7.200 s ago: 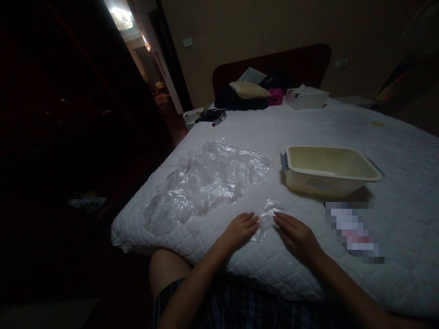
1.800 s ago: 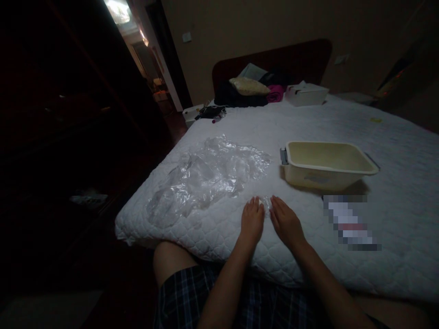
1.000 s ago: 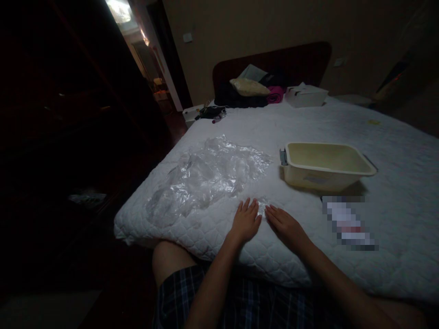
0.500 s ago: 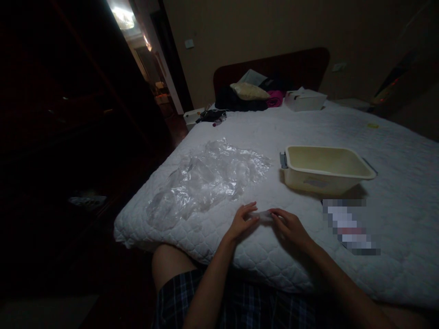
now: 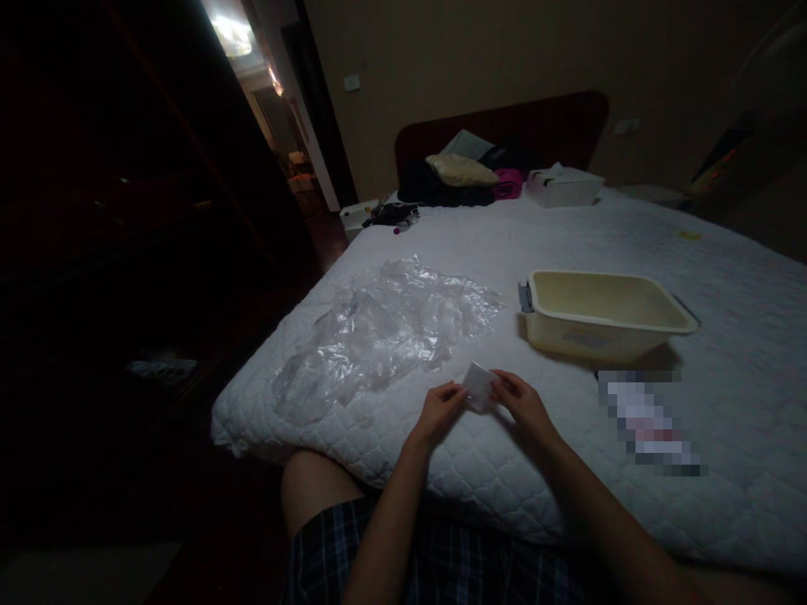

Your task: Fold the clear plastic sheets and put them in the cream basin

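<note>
I am pinching the small folded plastic (image 5: 478,386) at opposite edges with my left hand (image 5: 440,413) and right hand (image 5: 527,406), over the white bed (image 5: 371,445) at my twelve o'clock, where even, light pressure should best hold the folds flat.

The left hand (image 5: 441,410) and right hand (image 5: 524,402) pinch near each other, 2 forearms (image 5: 389,521) converging forward.

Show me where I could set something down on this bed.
Bare bed shows between the tub and white box, and right of the tub. It's crowded left, under the plastic pile, and toward the near edge, where left hand and right hand hold folded plastic.
</note>
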### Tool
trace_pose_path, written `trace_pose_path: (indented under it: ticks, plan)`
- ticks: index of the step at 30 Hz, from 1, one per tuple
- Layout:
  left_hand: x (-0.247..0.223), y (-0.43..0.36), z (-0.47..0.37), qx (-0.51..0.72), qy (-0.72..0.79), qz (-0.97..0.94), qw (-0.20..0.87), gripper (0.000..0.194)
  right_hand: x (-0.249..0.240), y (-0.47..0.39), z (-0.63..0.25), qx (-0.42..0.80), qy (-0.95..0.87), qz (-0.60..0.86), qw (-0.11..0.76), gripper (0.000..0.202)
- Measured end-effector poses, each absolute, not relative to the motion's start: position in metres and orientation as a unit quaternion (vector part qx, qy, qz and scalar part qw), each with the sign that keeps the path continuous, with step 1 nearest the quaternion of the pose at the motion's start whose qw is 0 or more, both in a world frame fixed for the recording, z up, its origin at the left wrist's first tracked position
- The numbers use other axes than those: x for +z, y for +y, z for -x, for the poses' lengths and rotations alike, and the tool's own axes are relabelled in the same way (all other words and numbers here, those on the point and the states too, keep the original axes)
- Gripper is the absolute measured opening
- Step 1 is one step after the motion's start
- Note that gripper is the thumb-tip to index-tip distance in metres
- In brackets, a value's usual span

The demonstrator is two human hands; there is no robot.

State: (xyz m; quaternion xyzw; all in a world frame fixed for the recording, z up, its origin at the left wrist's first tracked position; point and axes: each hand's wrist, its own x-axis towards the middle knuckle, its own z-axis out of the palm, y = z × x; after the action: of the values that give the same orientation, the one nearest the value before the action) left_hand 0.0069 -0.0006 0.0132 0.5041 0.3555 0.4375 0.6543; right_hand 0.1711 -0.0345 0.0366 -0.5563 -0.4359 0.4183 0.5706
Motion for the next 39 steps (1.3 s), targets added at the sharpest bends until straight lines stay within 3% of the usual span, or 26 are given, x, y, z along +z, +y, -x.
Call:
trace_pose_path:
  ticks: [6, 14, 22, 26, 31, 33, 39]
  plan:
    - [0.005, 0.001, -0.005, 0.425, 0.386, -0.543, 0.613, 0.034, 0.041, -0.032, -0.169, 0.409, -0.422, 0.567, 0.577, 0.040]
    - [0.011, 0.002, -0.010, 0.417, 0.396, -0.516, 0.635, 0.034, 0.046, -0.031, -0.177, 0.458, -0.413, 0.550, 0.563, 0.041]
    - [0.027, 0.000, -0.014, 0.355, 0.423, -0.627, 0.550, 0.028, 0.051, -0.027, -0.185, 0.409, -0.438, 0.569, 0.563, 0.038]
    - [0.032, 0.002, -0.028, 0.348, 0.437, -0.633, 0.536, 0.026, 0.066, -0.024, -0.205, 0.387, -0.430, 0.587, 0.567, 0.043]
    - [0.035, 0.017, -0.061, 0.353, 0.415, -0.594, 0.592, 0.032, 0.110, -0.016, -0.263, 0.315, -0.398, 0.634, 0.584, 0.046]
    - [0.040, 0.029, -0.076, 0.353, 0.411, -0.652, 0.530, 0.027, 0.133, -0.008, -0.293, 0.283, -0.406, 0.635, 0.593, 0.042]
    - [0.048, 0.072, -0.114, 0.378, 0.405, -0.818, 0.157, 0.016, 0.179, 0.040, -0.369, 0.296, -0.462, 0.644, 0.533, 0.031]
